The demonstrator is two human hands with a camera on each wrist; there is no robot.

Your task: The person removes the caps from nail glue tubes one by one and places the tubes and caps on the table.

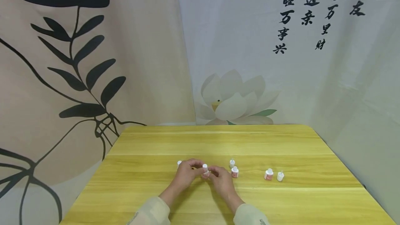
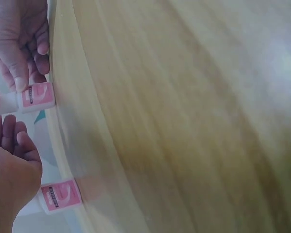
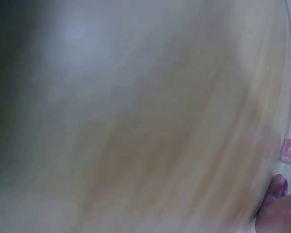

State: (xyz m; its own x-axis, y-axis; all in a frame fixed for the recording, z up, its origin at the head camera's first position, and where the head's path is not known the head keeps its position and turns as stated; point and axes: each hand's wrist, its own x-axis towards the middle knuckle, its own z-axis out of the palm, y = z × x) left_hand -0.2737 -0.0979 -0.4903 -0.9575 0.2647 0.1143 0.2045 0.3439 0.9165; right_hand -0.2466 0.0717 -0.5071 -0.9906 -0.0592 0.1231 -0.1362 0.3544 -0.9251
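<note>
Both hands meet at a small white bottle with a pink label, upright at the table's middle. My left hand pinches its white cap with thumb and fingers. From the other side, my right hand pinches the bottle's body, its thumb on the label. Beyond the left hand stands another pink-labelled bottle, partly hidden by that hand. Just right of the right hand is a third such bottle, with a small white piece behind it.
Farther right on the wooden table stand another pink-labelled bottle and a small white piece with a thin tip pointing up. A printed curtain hangs behind the table's far edge.
</note>
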